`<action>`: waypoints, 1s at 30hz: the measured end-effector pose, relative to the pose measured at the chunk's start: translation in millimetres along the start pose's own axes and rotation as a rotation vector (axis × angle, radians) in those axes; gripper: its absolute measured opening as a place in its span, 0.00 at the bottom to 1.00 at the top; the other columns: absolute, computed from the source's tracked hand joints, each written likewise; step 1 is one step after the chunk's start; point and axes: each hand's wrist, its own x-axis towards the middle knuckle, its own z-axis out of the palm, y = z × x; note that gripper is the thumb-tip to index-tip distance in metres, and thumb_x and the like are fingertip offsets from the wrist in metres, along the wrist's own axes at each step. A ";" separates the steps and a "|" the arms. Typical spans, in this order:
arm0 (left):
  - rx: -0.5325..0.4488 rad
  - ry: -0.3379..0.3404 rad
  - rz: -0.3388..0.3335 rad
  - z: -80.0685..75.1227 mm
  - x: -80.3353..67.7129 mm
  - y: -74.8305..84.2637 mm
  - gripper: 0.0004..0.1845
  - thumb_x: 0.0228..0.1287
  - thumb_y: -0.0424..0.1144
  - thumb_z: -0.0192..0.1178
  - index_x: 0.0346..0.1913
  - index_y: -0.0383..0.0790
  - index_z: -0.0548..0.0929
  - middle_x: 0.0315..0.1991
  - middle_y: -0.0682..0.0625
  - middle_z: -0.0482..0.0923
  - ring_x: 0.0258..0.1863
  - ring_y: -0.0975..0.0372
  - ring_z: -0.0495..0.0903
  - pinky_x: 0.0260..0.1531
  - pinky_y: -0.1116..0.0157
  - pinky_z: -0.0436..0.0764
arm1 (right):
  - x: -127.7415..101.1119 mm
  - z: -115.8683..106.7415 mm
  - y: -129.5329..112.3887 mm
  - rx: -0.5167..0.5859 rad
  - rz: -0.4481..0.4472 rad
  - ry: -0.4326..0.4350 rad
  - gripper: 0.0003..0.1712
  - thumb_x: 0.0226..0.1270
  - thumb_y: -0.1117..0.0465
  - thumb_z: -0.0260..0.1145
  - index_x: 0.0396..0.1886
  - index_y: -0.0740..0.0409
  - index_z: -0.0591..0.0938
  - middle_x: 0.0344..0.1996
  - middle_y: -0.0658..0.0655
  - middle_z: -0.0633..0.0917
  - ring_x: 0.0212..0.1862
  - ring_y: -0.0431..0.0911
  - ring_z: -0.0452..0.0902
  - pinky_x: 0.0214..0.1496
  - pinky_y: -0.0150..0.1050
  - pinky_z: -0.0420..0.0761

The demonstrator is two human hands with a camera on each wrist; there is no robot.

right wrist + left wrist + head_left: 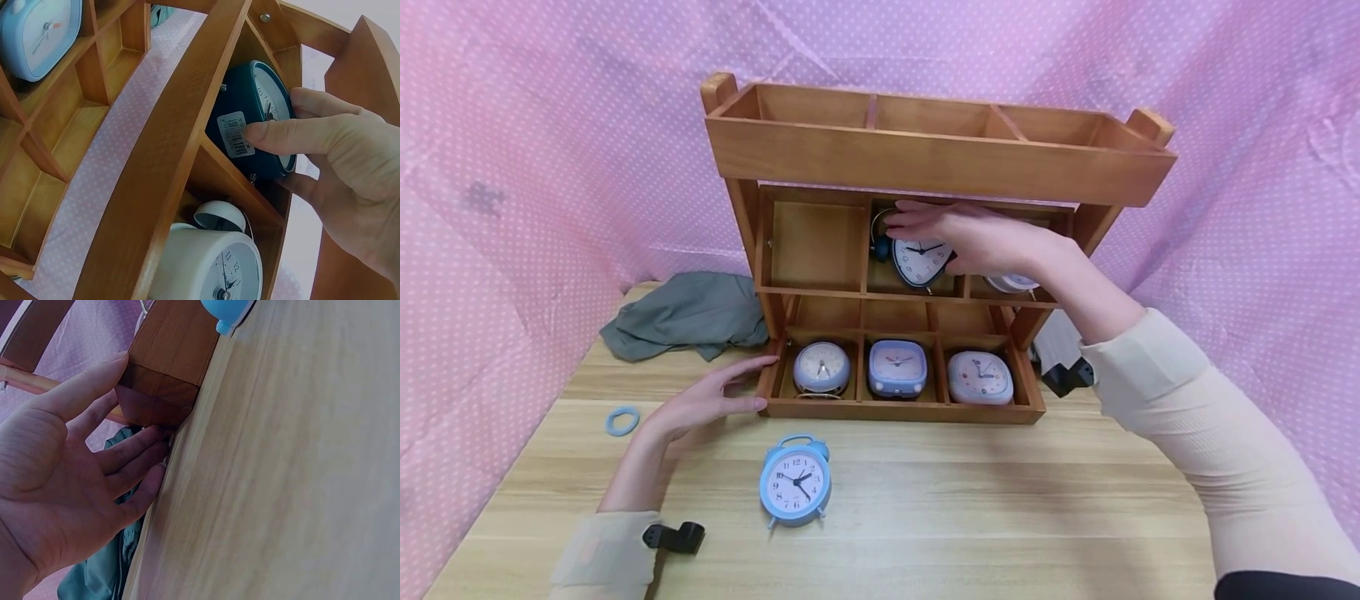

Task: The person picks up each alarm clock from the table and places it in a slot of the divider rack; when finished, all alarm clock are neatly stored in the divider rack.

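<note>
A three-tier wooden shelf (925, 158) stands on the table. My right hand (943, 237) reaches into the middle compartment of its middle tier and grips a dark blue alarm clock (917, 260) with a white face. In the right wrist view the thumb (294, 134) presses the clock's barcode-labelled back (247, 100) while the fingers curl over its rim. My left hand (707, 400) lies flat, its straight fingers against the bottom tray's left front corner (165, 375). A light blue twin-bell clock (795, 482) stands on the table in front of the shelf.
The bottom tray holds three clocks: round (822, 368), blue square (897, 367) and pale square (980, 377). A white clock (212, 269) sits in the middle tier's right compartment. A grey-green cloth (688, 315) and a blue ring (622, 421) lie to the left.
</note>
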 end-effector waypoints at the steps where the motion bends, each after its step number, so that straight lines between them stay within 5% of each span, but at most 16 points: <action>1: 0.001 0.000 -0.001 0.1 0.2 0.1 0.36 0.72 0.47 0.65 0.79 0.50 0.65 0.80 0.39 0.59 0.78 0.36 0.58 0.74 0.34 0.61 | 0.1 0.2 0.4 0.000 0.001 -0.001 0.47 0.58 0.80 0.69 0.78 0.56 0.68 0.80 0.54 0.65 0.85 0.55 0.45 0.81 0.54 0.65; 7: -0.005 0.005 -0.007 1.4 1.5 0.2 0.36 0.71 0.47 0.65 0.79 0.52 0.65 0.80 0.40 0.59 0.78 0.37 0.59 0.74 0.35 0.62 | -2.1 2.2 2.1 0.059 0.005 0.025 0.49 0.56 0.82 0.63 0.78 0.54 0.67 0.81 0.54 0.64 0.85 0.55 0.44 0.73 0.51 0.75; 14: -0.013 0.002 -0.007 0.6 0.7 0.9 0.36 0.71 0.46 0.65 0.79 0.51 0.65 0.80 0.39 0.59 0.78 0.36 0.58 0.74 0.34 0.61 | -6.8 6.2 5.1 0.096 0.035 0.077 0.48 0.57 0.83 0.61 0.78 0.51 0.69 0.80 0.53 0.65 0.85 0.53 0.48 0.47 0.41 0.82; 19: -0.015 0.000 -0.015 0.3 0.6 1.6 0.36 0.71 0.46 0.65 0.79 0.50 0.65 0.80 0.39 0.59 0.79 0.36 0.58 0.74 0.34 0.61 | -10.6 8.0 5.3 0.117 0.034 0.134 0.46 0.56 0.82 0.60 0.76 0.54 0.72 0.78 0.55 0.70 0.83 0.54 0.55 0.55 0.47 0.84; 25: -0.022 -0.001 -0.012 0.2 0.6 0.7 0.36 0.71 0.46 0.65 0.79 0.50 0.65 0.80 0.39 0.59 0.79 0.36 0.57 0.75 0.34 0.60 | -17.1 16.1 4.2 0.140 0.002 0.295 0.38 0.60 0.78 0.59 0.72 0.56 0.76 0.75 0.57 0.74 0.71 0.49 0.73 0.50 0.46 0.77; 30: -0.025 -0.003 -0.016 0.4 0.9 0.0 0.36 0.71 0.46 0.65 0.79 0.50 0.65 0.80 0.39 0.59 0.79 0.36 0.57 0.75 0.34 0.60 | -23.3 27.5 -0.6 0.176 0.017 0.455 0.31 0.68 0.71 0.65 0.71 0.55 0.78 0.72 0.54 0.78 0.71 0.48 0.75 0.66 0.49 0.79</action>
